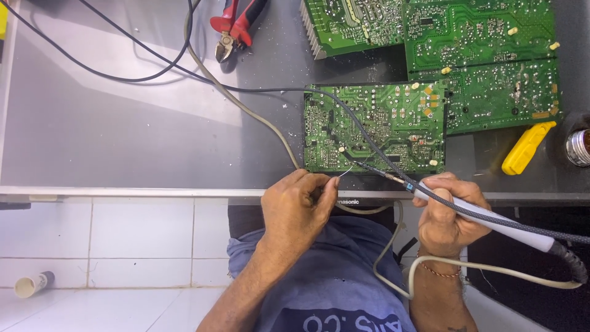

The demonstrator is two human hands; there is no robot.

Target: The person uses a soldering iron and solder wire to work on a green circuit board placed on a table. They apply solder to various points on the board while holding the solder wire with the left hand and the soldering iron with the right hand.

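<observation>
A green circuit board lies solder side up near the front edge of the grey table. My right hand grips a white-handled soldering iron, its thin tip reaching the board's lower edge around the middle. My left hand pinches a thin strand of solder wire that points up toward the same spot on the board. The iron's braided cable runs across the board from the upper left.
More green circuit boards lie at the back right. Red-handled cutters rest at the back centre. A yellow tool and a solder spool sit at the right. A black and a grey cable cross the table. White tiled floor below left.
</observation>
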